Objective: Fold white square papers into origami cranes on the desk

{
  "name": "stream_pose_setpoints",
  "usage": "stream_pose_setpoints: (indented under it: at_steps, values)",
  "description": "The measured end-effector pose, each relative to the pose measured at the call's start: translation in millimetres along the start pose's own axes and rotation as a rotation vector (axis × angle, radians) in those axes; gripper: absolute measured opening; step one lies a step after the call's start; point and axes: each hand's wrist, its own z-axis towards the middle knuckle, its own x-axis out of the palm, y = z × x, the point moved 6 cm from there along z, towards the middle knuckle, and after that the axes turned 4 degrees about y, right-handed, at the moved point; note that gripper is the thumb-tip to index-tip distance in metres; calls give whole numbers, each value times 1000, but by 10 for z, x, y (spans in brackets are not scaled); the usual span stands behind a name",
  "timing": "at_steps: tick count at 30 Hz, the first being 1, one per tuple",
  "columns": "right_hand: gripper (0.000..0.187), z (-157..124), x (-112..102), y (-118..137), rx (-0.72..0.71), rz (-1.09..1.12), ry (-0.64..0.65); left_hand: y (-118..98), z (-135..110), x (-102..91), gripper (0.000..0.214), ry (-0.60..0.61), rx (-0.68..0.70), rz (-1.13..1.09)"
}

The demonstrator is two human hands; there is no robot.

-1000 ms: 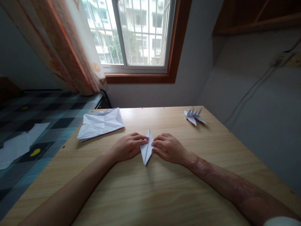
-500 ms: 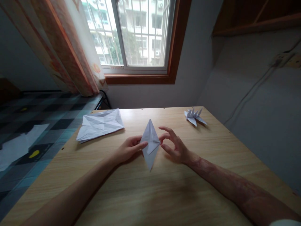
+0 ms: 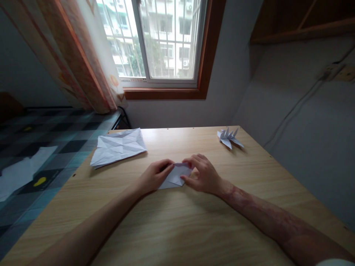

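A folded piece of white origami paper (image 3: 174,176) lies between my two hands, low over the middle of the table. My left hand (image 3: 155,174) is closed on its left side, thumb on top near the upper edge. On the right side, my right hand (image 3: 203,173) grips the paper, thumb on the near face and fingers curled over the far edge. Fingers of both hands hide parts of the paper. The paper lies sideways, its long pale edge toward me.
A stack of creased white sheets (image 3: 119,147) lies at the table's back left. Spiky folded paper figures (image 3: 229,136) stand at the back right. The wooden table (image 3: 166,229) borders a bed with a checked cover (image 3: 69,129), where loose white paper (image 3: 24,171) lies.
The paper has turned from an upright diamond to lying sideways, lower down. My right hand, loosely spread before, has closed on its right side.
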Motion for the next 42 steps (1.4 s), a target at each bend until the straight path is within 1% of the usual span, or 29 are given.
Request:
stream_pose_setpoints:
  at_steps: [2,4,6,8,9,10,11,13,15,16,18,22,24,27,30,32,35,38,42]
  values:
    - [39,2,5,39,-41,-5,44,-30,1,3,41,7,28,71]
    - [39,6,12,40,-44,4,67,-32,2,-22,37,-39,52,139]
    - [34,10,29,20,-33,2,81,-12,-4,-89,29,-156,72,208]
    - [22,12,57,2,-30,-15,99,13,-21,-168,20,-297,85,276]
    - [18,13,71,-4,-31,-25,107,17,-27,-188,18,-337,97,311]
    - [16,14,81,-9,-31,-31,112,13,-29,-191,15,-348,117,347]
    - [16,15,87,-15,-28,-34,112,2,-26,-177,12,-331,143,383]
    - [13,16,92,-27,-15,-21,109,-31,-18,-120,5,-250,200,442]
    - [5,15,98,-43,4,6,113,-62,-22,-79,9,-199,235,484]
    - [8,14,104,-52,13,19,117,-76,-26,-69,10,-189,244,502]
    - [21,11,118,-78,33,25,130,-103,-37,-54,12,-174,254,528]
    - [45,0,127,-172,124,-32,117,-147,-43,6,22,-85,254,566]
    - [50,-5,121,-217,179,-55,102,-157,-43,31,29,-52,249,596]
    - [46,0,119,-232,206,-67,111,-143,-38,39,32,-43,245,610]
    - [40,12,105,-213,207,-79,111,-118,-34,19,27,-81,254,634]
    - [40,15,97,-202,212,-80,104,-111,-36,12,21,-108,273,681]
    - [44,11,100,-195,216,-80,102,-108,-41,30,14,-91,302,716]
    - [48,2,103,-202,211,-78,84,-116,-47,43,17,-55,311,690]
    - [47,-16,114,-244,219,-57,61,-153,-61,38,29,-37,316,686]
